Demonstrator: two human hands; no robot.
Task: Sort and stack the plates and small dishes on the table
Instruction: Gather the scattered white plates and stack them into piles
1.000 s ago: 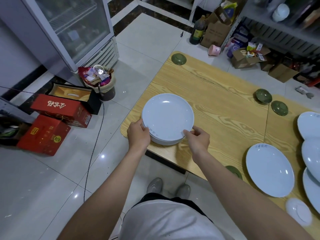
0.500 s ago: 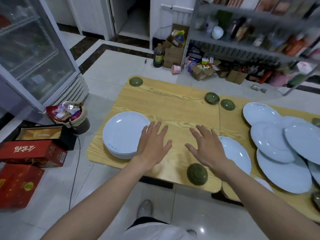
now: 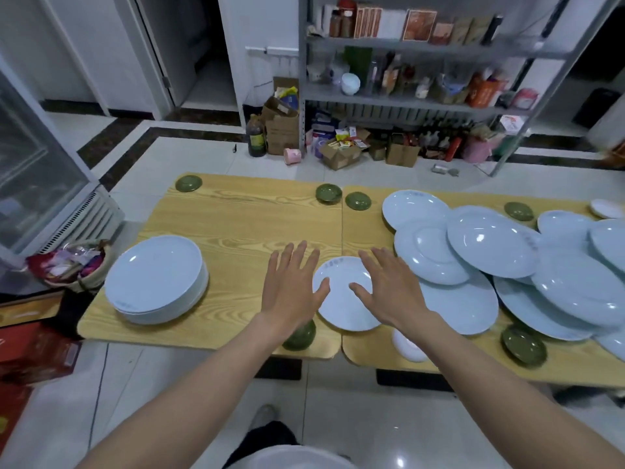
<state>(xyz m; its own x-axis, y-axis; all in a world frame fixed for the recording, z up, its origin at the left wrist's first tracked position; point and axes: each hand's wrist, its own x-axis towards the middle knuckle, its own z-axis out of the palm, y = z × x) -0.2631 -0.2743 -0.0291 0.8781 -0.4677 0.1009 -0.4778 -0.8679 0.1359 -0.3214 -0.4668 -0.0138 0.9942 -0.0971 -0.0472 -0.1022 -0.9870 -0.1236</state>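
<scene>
Showing only as faint bluish smudges at 12 o'clock on the rim of the small white plate (image 3: pixel 343 299) and at 8 o'clock on the stack of plates (image 3: pixel 155 277), defying any reading. Blurring past legibility likewise on the boxes (image 3: pixel 417 26) along the shelf (image 3: pixel 439 48) at 1 o'clock and on the bottle (image 3: pixel 256 135) at 11 o'clock.
</scene>
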